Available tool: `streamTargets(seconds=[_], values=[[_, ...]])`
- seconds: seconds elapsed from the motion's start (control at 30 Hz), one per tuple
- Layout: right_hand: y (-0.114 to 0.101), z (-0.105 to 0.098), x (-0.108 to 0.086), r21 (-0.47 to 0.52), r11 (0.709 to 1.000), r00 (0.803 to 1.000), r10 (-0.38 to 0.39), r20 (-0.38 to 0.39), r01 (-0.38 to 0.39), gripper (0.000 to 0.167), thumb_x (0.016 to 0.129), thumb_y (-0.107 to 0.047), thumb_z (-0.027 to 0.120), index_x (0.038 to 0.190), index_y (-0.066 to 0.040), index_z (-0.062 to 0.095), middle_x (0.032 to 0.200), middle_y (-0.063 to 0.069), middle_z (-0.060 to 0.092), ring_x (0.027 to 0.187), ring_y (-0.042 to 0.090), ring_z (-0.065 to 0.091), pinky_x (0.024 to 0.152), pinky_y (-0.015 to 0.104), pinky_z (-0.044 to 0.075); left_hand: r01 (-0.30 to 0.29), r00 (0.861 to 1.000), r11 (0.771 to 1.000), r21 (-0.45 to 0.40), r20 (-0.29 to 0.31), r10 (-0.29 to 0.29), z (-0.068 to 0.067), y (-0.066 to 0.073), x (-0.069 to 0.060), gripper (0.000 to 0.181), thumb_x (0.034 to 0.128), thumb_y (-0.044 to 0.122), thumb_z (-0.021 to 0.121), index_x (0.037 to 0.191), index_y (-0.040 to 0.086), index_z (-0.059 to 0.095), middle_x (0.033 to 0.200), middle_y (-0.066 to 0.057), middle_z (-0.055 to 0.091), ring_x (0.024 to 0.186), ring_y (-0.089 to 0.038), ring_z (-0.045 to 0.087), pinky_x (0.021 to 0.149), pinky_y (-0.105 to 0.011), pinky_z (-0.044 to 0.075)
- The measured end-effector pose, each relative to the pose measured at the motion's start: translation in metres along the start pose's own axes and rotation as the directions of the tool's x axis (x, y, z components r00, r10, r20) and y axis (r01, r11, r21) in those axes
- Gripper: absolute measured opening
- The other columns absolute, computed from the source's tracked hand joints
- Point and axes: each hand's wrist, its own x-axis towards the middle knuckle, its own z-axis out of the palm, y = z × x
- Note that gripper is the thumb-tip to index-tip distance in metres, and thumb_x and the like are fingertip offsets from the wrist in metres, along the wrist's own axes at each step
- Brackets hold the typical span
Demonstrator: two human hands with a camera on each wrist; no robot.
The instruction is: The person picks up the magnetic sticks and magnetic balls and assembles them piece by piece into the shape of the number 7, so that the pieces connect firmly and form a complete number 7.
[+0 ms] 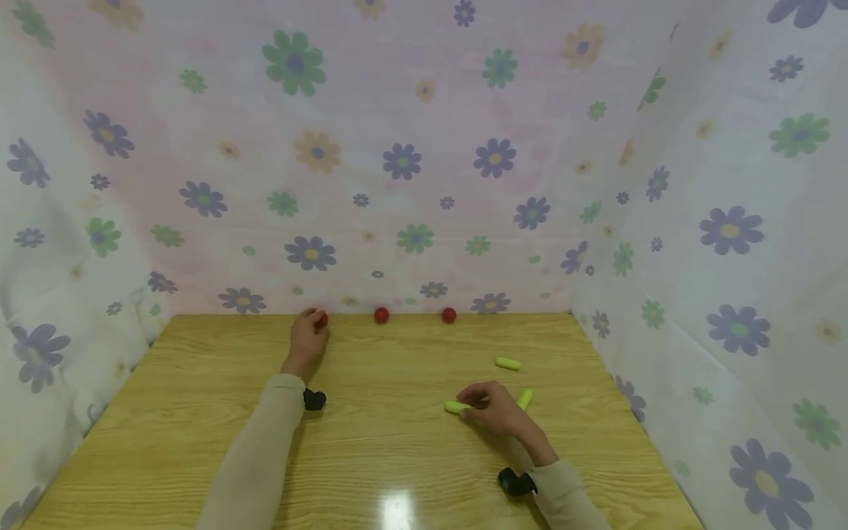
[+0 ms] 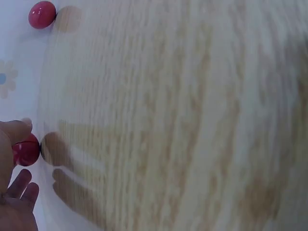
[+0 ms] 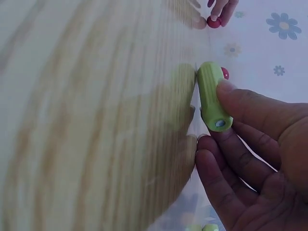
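Observation:
At the back edge of the table, my left hand (image 1: 308,343) holds a red ball (image 2: 26,150) with a fine seam line. The thumb and fingers lie on either side of that ball. My right hand (image 1: 493,409) is at the right of the table and pinches a yellow-green ribbed rod (image 3: 211,96) between thumb and fingers. A silvery round spot shows in the rod's near end. Just behind this hand lies a second yellow-green rod (image 1: 525,399), partly hidden by it. Farther back is a third rod (image 1: 508,364).
Two more red balls, a middle ball (image 1: 381,315) and a right ball (image 1: 449,315), sit along the back edge of the wooden table (image 1: 384,383). A flowered cloth (image 1: 424,184) hangs behind the table and on both sides. Black wrist devices are strapped to both wrists.

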Motion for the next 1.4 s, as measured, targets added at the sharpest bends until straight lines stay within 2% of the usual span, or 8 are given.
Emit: streamTargets(seconds=[0.1, 0.27, 0.47, 0.67, 0.97, 1.1, 1.23, 1.4], values=[[0.0, 0.003, 0.003, -0.022, 1.0, 1.0, 0.0, -0.015, -0.001, 0.02, 0.093, -0.01, 0.074, 0.111, 0.0, 0.074, 0.111, 0.014, 0.073, 0.102, 0.03, 0.069, 0.085, 0.034, 0.059, -0.048, 0.999, 0.994, 0.095, 0.006, 0.048, -0.003, 0.0, -0.003, 0.041, 0.0964, -0.009, 0.055, 0.136, -0.02, 0.051, 0.146, -0.039, 0.042, 0.131, -0.053, 0.045, 0.107, -0.058, 0.045], [-0.004, 0.01, 0.005, -0.045, 0.999, 0.998, 0.02, -0.052, -0.022, 0.019, 0.095, -0.008, 0.071, 0.112, 0.0, 0.074, 0.112, 0.014, 0.073, 0.103, 0.031, 0.069, 0.086, 0.039, 0.059, 0.017, 0.999, 0.991, 0.135, -0.053, -0.01, -0.003, -0.002, -0.008, 0.036, 0.0986, -0.008, 0.056, 0.134, -0.015, 0.058, 0.136, -0.034, 0.053, 0.125, -0.049, 0.052, 0.103, -0.056, 0.048], [-0.009, 0.014, 0.007, -0.026, 0.996, 0.988, 0.084, -0.128, -0.088, 0.018, 0.099, -0.005, 0.063, 0.115, 0.0, 0.07, 0.115, 0.014, 0.07, 0.104, 0.03, 0.067, 0.089, 0.045, 0.057, 0.116, 0.982, 0.993, 0.032, -0.152, -0.11, -0.004, 0.004, -0.015, 0.035, 0.0973, -0.004, 0.062, 0.132, -0.01, 0.062, 0.13, -0.032, 0.059, 0.119, -0.046, 0.057, 0.098, -0.054, 0.052], [-0.01, 0.015, 0.005, -0.011, 0.994, 0.978, 0.105, -0.181, -0.109, 0.018, 0.098, -0.004, 0.065, 0.115, 0.002, 0.07, 0.114, 0.015, 0.069, 0.098, 0.027, 0.068, 0.083, 0.038, 0.058, 0.207, 0.964, 0.973, -0.099, -0.15, -0.22, -0.005, 0.012, -0.025, 0.038, 0.0982, 0.0, 0.064, 0.136, -0.006, 0.061, 0.133, -0.028, 0.058, 0.118, -0.04, 0.059, 0.092, -0.045, 0.056], [-0.011, 0.021, 0.004, 0.131, 0.966, 0.932, 0.251, -0.262, -0.223, 0.02, 0.094, -0.004, 0.071, 0.114, -0.001, 0.073, 0.114, 0.014, 0.07, 0.093, 0.022, 0.067, 0.076, 0.031, 0.057, 0.197, 0.96, 0.953, -0.229, -0.151, -0.234, -0.007, 0.012, -0.04, 0.04, 0.0958, 0.004, 0.067, 0.135, -0.004, 0.063, 0.125, -0.024, 0.062, 0.108, -0.035, 0.061, 0.071, -0.02, 0.053], [-0.012, 0.024, 0.002, 0.216, 0.947, 0.911, 0.296, -0.286, -0.239, 0.023, 0.094, -0.006, 0.071, 0.116, 0.001, 0.073, 0.118, 0.017, 0.069, 0.09, 0.019, 0.067, 0.072, 0.028, 0.055, 0.197, 0.964, 0.943, -0.27, -0.123, -0.236, -0.007, 0.011, -0.045, 0.039, 0.0948, 0.003, 0.067, 0.133, -0.005, 0.064, 0.121, -0.026, 0.063, 0.107, -0.035, 0.062, 0.071, -0.02, 0.054], [-0.013, 0.028, 0.001, 0.27, 0.937, 0.903, 0.303, -0.304, -0.224, 0.025, 0.095, -0.005, 0.069, 0.117, 0.004, 0.071, 0.118, 0.019, 0.068, 0.092, 0.018, 0.068, 0.075, 0.028, 0.056, 0.208, 0.965, 0.928, -0.309, -0.092, -0.247, -0.006, 0.014, -0.049, 0.04, 0.0944, 0.003, 0.068, 0.133, -0.005, 0.064, 0.123, -0.027, 0.062, 0.109, -0.036, 0.062, 0.074, -0.023, 0.057], [-0.013, 0.033, 0.004, 0.405, 0.885, 0.88, 0.366, -0.303, -0.229, 0.025, 0.096, -0.007, 0.069, 0.118, 0.004, 0.071, 0.114, 0.016, 0.07, 0.097, 0.019, 0.067, 0.08, 0.026, 0.055, 0.196, 0.969, 0.924, -0.327, -0.08, -0.234, -0.007, 0.019, -0.053, 0.039, 0.0938, 0.004, 0.07, 0.131, -0.005, 0.064, 0.128, -0.027, 0.061, 0.114, -0.039, 0.062, 0.074, -0.019, 0.056]])
